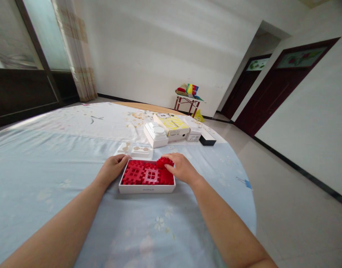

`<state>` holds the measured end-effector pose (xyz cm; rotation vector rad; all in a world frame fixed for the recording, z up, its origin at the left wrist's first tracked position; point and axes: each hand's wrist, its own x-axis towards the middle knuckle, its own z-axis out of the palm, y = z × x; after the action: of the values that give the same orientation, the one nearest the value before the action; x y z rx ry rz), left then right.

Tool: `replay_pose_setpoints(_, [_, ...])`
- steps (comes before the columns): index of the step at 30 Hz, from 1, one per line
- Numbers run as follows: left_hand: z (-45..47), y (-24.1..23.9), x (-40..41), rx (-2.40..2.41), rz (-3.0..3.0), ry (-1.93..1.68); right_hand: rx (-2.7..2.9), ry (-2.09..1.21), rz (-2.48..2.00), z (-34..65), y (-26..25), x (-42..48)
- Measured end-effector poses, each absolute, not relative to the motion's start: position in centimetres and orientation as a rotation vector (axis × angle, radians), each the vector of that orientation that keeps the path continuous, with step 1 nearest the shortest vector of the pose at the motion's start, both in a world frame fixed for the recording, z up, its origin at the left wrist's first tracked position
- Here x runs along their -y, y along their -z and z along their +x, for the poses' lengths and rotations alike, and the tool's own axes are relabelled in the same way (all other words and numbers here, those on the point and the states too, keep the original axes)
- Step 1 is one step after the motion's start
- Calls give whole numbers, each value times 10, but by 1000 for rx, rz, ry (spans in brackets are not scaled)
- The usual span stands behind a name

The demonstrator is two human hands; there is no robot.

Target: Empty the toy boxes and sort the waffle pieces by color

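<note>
Head view shows me a round desk [48,167] under a pale blue cloth filling the lower left of the frame, with a shallow white box [147,189] of red blocks [143,175] just below centre. My left hand [112,169] rests curled against the box's upper left corner; I cannot tell whether it grips. My right hand [183,168] pinches a loose red block [164,162] at the upper right corner.

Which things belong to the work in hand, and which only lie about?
In hand: white box, left hand at its corner; red blocks inside; loose red block in right hand.
Lying about: white tray, lidded white box, yellow box, black box.
</note>
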<state>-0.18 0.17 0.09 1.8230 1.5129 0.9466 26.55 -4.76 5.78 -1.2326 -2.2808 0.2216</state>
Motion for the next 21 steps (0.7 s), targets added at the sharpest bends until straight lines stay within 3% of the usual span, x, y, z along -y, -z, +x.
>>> replay_pose_setpoints(12, [-1, -2, -1, -1532, 1814, -936, 2233, -273, -1266, 281, -60, 52])
replay_pose_setpoints(21, [-1, -2, -1, -1549, 1819, -926, 2266, -36, -1266, 274, -53, 51])
